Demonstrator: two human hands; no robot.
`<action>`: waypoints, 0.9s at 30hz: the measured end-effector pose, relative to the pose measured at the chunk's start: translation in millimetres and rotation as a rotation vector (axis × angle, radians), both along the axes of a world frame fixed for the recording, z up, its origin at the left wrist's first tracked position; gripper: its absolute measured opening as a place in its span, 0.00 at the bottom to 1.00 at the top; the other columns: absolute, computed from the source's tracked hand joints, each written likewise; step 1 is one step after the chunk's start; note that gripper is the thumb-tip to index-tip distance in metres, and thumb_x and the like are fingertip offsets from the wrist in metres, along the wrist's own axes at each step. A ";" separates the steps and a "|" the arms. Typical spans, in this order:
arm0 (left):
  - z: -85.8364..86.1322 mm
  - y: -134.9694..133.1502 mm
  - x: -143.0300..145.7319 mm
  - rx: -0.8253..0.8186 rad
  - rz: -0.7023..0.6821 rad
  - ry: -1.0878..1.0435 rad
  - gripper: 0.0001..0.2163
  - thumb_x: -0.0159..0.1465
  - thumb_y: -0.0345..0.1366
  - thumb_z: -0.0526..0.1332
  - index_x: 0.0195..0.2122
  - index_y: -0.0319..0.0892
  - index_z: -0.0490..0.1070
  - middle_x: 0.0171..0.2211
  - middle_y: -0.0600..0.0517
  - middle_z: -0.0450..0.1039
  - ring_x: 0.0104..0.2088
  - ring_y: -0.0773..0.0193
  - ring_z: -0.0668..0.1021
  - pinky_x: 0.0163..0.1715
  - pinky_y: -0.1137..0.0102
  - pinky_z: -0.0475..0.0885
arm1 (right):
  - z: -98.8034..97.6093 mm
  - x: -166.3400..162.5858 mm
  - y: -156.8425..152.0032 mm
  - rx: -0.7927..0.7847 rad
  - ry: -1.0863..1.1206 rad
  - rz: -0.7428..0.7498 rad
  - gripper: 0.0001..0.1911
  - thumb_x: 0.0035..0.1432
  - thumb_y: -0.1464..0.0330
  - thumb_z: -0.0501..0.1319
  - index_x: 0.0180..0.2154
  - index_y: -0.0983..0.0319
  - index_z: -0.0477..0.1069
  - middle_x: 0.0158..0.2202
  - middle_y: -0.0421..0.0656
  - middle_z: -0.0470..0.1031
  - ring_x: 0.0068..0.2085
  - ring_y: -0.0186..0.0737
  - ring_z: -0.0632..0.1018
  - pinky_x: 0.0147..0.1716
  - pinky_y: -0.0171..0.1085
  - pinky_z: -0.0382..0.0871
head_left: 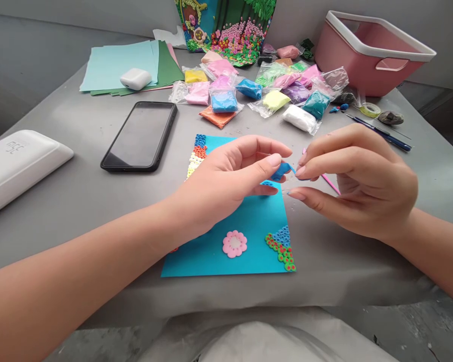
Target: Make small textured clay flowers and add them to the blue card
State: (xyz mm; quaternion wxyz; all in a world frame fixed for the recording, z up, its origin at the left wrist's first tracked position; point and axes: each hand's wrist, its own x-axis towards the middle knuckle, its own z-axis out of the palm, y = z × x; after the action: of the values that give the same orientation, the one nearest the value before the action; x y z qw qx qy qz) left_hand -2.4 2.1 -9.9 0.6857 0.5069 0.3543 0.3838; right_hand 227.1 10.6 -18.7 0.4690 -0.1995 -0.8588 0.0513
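Note:
A lump of blue modelling clay [280, 172] is pinched between the thumb and fingers of my left hand [230, 176], above the blue sheet [256, 216]. A thin tip of the clay stretches toward my right hand [358, 181], whose index fingertip is beside it. A tiny blue bit sits on my right thumb tip, which is apart from the fingers. A thin pink stick [330, 184] is tucked in the right hand, partly hidden by the fingers. On the sheet are a pink clay flower [234, 244] and small clay rings in blue [281, 235] and green-red [286, 259].
Bags of coloured clay [224, 102] lie beyond the sheet, near a pink basket [357, 63] and a decorated picture [226, 32]. A phone [139, 136], a white earphone case [136, 79], paper sheets [117, 63] and a white power bank [22, 166] are left. Pens [381, 131] lie right.

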 end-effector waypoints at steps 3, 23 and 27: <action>1.6 -0.5 1.8 0.002 0.007 0.016 0.06 0.71 0.38 0.72 0.46 0.45 0.84 0.45 0.53 0.83 0.45 0.66 0.85 0.45 0.72 0.85 | -0.3 0.1 0.0 0.022 -0.006 -0.018 0.10 0.63 0.68 0.75 0.45 0.54 0.79 0.39 0.43 0.80 0.35 0.39 0.81 0.30 0.41 0.80; 1.7 0.0 0.7 -0.012 -0.042 0.004 0.11 0.62 0.32 0.78 0.45 0.48 0.86 0.47 0.54 0.87 0.42 0.63 0.87 0.30 0.77 0.81 | 1.8 0.8 -1.4 -0.032 0.013 -0.031 0.10 0.62 0.73 0.74 0.43 0.55 0.80 0.36 0.40 0.82 0.34 0.38 0.81 0.28 0.39 0.76; 4.7 -0.8 0.5 -0.051 -0.062 0.007 0.10 0.61 0.32 0.79 0.43 0.47 0.86 0.45 0.55 0.87 0.41 0.65 0.87 0.35 0.76 0.83 | 1.9 1.3 -2.7 -0.013 -0.019 -0.055 0.09 0.65 0.74 0.71 0.44 0.55 0.80 0.38 0.41 0.82 0.34 0.36 0.81 0.29 0.37 0.77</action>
State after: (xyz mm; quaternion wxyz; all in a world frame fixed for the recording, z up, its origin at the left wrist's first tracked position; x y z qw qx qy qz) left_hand -2.0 1.2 -5.2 0.7086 0.5014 0.3504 0.3516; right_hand 228.4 7.9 -16.8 0.4609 -0.2265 -0.8570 0.0421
